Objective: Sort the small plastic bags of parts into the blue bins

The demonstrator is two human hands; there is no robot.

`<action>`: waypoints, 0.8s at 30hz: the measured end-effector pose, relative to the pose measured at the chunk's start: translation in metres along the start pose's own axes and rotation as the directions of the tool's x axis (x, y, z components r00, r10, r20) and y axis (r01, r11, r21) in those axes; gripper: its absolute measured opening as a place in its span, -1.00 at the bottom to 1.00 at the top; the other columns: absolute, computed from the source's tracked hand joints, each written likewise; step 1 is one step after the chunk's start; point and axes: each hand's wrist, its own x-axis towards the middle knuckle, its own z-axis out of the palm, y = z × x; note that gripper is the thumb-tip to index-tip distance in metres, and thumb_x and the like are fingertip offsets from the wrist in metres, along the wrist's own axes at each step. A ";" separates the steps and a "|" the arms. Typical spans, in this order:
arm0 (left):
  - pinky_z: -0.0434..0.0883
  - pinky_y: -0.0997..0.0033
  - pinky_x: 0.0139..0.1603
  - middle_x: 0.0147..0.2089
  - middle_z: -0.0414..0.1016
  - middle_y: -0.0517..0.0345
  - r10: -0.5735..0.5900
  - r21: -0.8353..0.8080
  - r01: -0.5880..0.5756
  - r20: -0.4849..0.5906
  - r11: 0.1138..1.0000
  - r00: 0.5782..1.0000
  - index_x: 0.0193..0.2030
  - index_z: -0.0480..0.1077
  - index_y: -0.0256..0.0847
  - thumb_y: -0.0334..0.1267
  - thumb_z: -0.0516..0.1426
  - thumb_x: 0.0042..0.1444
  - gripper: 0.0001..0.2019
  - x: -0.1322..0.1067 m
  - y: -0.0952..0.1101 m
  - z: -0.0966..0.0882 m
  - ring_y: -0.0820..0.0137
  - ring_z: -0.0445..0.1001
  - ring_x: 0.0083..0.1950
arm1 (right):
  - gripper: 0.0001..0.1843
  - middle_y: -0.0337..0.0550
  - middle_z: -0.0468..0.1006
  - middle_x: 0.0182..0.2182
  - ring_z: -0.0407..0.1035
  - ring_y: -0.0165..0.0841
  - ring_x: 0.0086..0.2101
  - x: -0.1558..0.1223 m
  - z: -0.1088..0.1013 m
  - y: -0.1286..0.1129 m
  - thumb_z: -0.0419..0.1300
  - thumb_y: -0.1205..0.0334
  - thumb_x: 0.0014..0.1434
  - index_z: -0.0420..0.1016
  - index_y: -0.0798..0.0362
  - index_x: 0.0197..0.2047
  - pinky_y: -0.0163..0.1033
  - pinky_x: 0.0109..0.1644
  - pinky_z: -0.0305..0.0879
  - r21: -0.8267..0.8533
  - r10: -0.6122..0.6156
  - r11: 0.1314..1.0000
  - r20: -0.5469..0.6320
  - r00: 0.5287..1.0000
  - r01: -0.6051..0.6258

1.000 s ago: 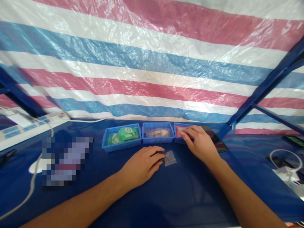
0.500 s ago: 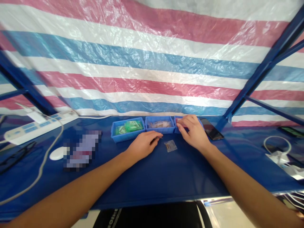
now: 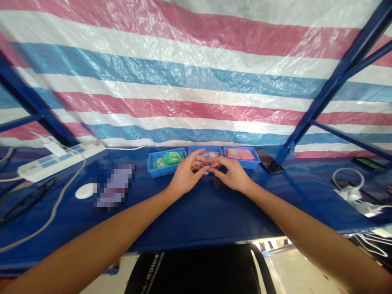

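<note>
My left hand (image 3: 185, 172) and my right hand (image 3: 232, 172) meet over the table in front of the middle blue bin (image 3: 204, 148). Both are closed in a pinch, thumbs and fingertips almost touching. Between the fingertips shows a shiny, clear bit (image 3: 206, 172), too small and hidden to name. Just below my right fingers lies a small clear packet (image 3: 217, 183) with something brownish in it, partly covered by the hand. The middle bin holds clear plastic bags, mostly hidden by my fingers. Green packets (image 3: 174, 157) fill the left bin, and pink-red packets (image 3: 240, 154) the right one.
A dark phone (image 3: 269, 161) lies right of the bins. On the left are a blurred-out phone (image 3: 118, 185), a white round disc (image 3: 85, 191), black glasses (image 3: 27, 200) and a white power strip (image 3: 61, 160) with a cable. White chargers (image 3: 352, 196) sit far right.
My right hand has left the right bin and moved left to meet my left hand. The left hand has turned, its fingers now raised toward the right fingertips. The view has shifted slightly.
</note>
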 end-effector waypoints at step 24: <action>0.56 0.18 0.16 0.00 0.66 -0.01 -0.032 -0.119 0.029 -0.023 0.992 0.999 0.23 0.27 -0.15 -0.12 0.29 0.35 -0.58 0.000 -0.003 -0.004 0.24 0.67 0.05 | -0.80 -0.12 0.67 -0.27 0.54 -0.21 -0.28 0.035 -0.004 -0.021 0.23 0.08 0.40 0.65 -0.05 -0.16 -0.13 -0.23 0.43 -0.090 0.023 0.996 0.024 0.999 -0.020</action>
